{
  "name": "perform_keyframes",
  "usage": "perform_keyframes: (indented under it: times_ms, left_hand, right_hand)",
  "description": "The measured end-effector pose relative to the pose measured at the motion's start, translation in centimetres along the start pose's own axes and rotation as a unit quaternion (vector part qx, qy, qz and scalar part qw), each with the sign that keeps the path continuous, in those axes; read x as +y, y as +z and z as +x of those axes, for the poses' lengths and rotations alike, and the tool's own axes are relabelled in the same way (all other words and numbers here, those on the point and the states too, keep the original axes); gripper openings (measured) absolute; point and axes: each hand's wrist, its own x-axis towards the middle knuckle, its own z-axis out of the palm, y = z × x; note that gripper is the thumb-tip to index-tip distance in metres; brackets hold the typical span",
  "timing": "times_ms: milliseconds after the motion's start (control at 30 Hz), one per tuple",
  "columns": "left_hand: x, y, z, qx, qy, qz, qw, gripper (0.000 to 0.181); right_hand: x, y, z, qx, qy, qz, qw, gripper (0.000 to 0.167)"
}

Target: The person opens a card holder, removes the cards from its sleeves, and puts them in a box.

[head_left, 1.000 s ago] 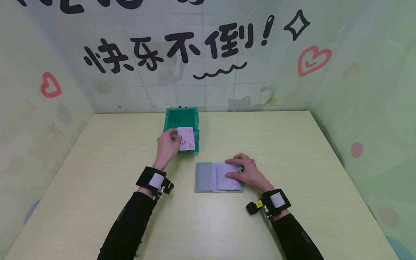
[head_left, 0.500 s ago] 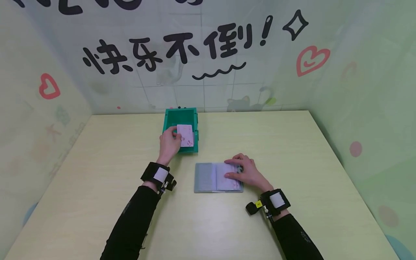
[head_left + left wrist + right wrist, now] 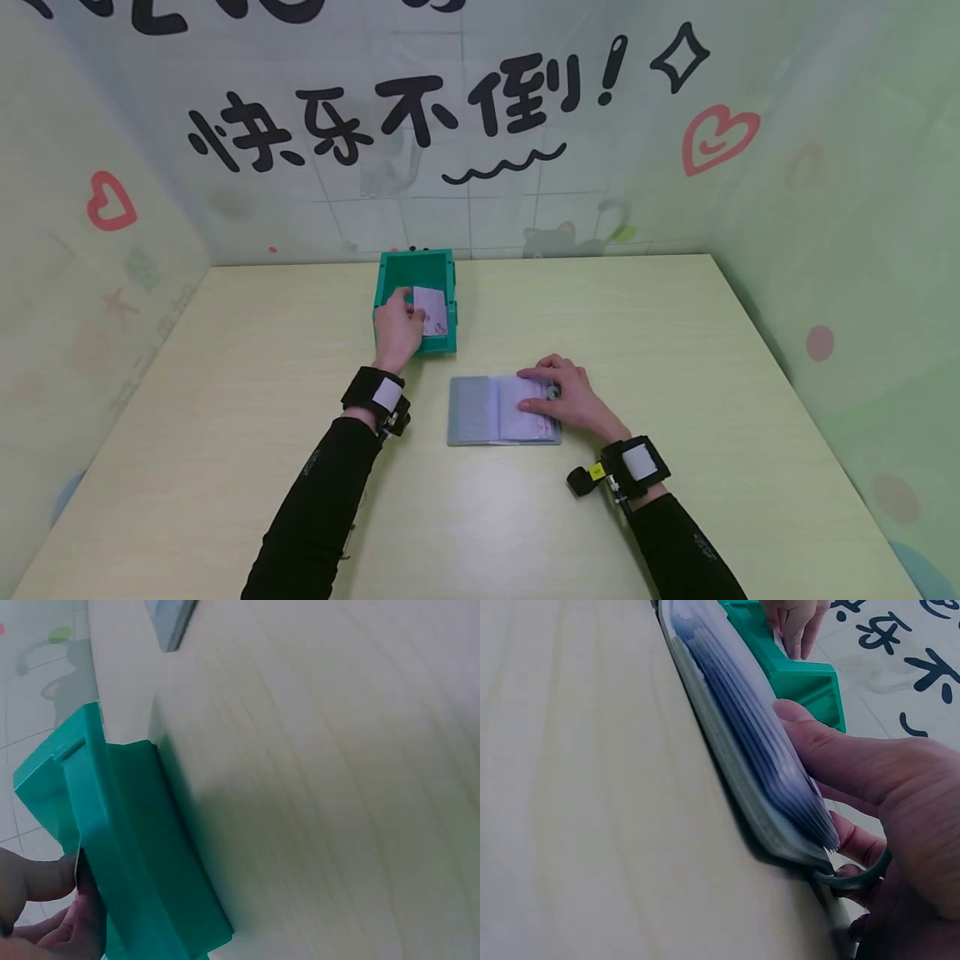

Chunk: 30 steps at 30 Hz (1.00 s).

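My left hand (image 3: 397,333) pinches a pink card (image 3: 432,312) with a printed pattern between thumb and fingers. The card is inside or just over the green box (image 3: 417,257); how deep it sits I cannot tell. In the left wrist view the card (image 3: 78,859) shows only as a thin pale edge at the box wall. An album (image 3: 472,408) with clear sleeves lies spread on the table. On its right-hand page rests my right hand (image 3: 576,400), thumb and forefinger extended. Its thumb lies on the stacked sleeves (image 3: 742,727) in the right wrist view, near a dark loop (image 3: 855,880) at the album's edge.
The pale wooden table (image 3: 225,417) stands against a printed back wall (image 3: 337,208), with light green walls at both sides. The green box is near the table's back edge, beyond the album and to its left.
My left hand has shifted forward and slightly right with the card, which now sits lower against the box and leans more. My right hand and the album have stayed still.
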Motion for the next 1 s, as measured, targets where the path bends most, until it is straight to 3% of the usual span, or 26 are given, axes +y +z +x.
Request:
perform_keyframes:
  times_ms: [200,400,567,800,1000]
  left_hand:
    - [-0.5,0.4,-0.1,0.000,0.029,0.041,0.9987,0.027]
    - [-0.6,0.9,-0.1,-0.035,0.047,0.124,0.9906,0.022]
    - [-0.7,1.3,-0.3,-0.060,0.041,0.156,0.9850,0.033]
    - [-0.5,1.8,-0.6,-0.054,0.061,0.218,0.9726,0.049]
    - [-0.2,2.1,-1.4,-0.063,0.038,0.243,0.9673,0.051]
  right_hand:
    - [-0.2,0.0,-0.1,-0.004,0.005,0.001,1.0000,0.046]
    - [-0.4,0.0,-0.1,-0.006,0.012,0.006,0.9999,0.046]
    - [-0.3,0.0,-0.1,-0.003,0.012,0.009,0.9999,0.045]
    - [-0.3,0.0,-0.1,0.000,0.011,0.005,0.9999,0.046]
    - [-0.4,-0.2,-0.1,0.000,0.007,0.007,0.9999,0.047]
